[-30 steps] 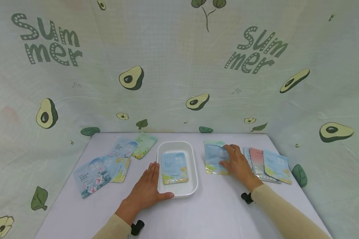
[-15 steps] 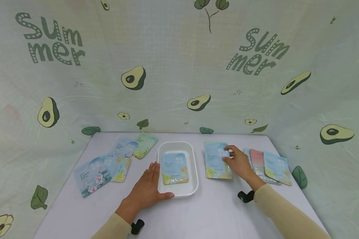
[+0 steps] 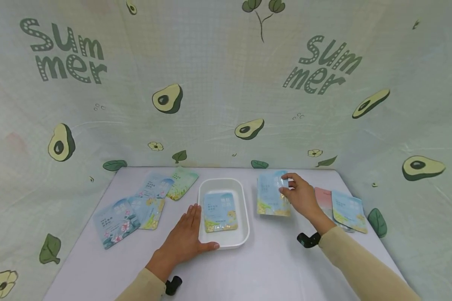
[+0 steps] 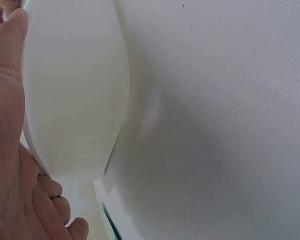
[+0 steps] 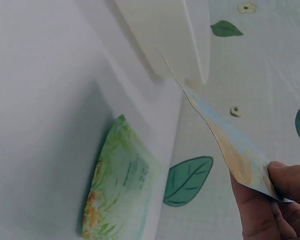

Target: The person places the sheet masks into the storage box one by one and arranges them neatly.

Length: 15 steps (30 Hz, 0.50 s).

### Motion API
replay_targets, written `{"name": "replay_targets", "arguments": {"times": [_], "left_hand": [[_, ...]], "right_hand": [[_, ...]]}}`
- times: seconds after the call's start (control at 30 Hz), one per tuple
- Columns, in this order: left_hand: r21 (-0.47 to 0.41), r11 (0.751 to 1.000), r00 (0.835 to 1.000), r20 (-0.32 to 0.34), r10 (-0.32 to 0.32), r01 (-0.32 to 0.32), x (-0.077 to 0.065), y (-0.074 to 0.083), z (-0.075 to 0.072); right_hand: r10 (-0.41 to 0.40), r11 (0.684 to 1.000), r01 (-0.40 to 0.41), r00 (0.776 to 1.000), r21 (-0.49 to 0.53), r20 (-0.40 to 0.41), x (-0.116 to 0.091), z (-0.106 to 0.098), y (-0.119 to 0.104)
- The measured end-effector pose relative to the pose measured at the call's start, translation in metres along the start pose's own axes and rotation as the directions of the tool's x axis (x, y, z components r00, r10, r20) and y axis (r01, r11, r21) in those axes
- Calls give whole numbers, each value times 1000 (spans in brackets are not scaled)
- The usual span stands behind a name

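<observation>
My left hand (image 3: 182, 238) lies against the left side of a white plastic tray (image 3: 246, 217), fingers straight along it and thumb at its near rim. A light blue flat packet (image 3: 220, 212) lies inside the tray. To the right of the tray, my right hand (image 3: 305, 200) pinches another light blue packet (image 3: 271, 194) by its right edge, thumb against fingers. The right wrist view has this packet (image 5: 220, 135) held off the table. A green packet (image 5: 122, 185) lies on the table below it, hidden from the head view.
On the left lie several overlapping packets, blue floral ones (image 3: 116, 221) and a green one (image 3: 181, 183). At the right, a pink packet (image 3: 324, 198) lies partly under a blue one (image 3: 349, 209). A printed cloth (image 3: 211, 83) hangs behind the table.
My right hand has taken hold of the blue packet that lay over the green one, and raised it off the table. My left hand and the tray stay put.
</observation>
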<state>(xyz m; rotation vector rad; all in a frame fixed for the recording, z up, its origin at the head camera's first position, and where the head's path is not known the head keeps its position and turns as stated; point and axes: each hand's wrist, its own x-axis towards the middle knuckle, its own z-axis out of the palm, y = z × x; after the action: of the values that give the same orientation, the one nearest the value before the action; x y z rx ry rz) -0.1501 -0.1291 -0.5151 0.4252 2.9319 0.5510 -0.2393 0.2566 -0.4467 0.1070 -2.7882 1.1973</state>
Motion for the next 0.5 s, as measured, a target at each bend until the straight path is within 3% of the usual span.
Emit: {"name": "replay_targets", "arguments": {"times": [0.27, 0.5], "left_hand": [[19, 1000, 1000, 7, 4, -4, 0, 1, -2], [18, 1000, 1000, 16, 6, -6, -2, 3, -5]], "right_hand": [[4, 992, -7, 1000, 123, 19, 0, -1, -28], [-27, 983, 17, 998, 184, 54, 1, 21, -57]]}}
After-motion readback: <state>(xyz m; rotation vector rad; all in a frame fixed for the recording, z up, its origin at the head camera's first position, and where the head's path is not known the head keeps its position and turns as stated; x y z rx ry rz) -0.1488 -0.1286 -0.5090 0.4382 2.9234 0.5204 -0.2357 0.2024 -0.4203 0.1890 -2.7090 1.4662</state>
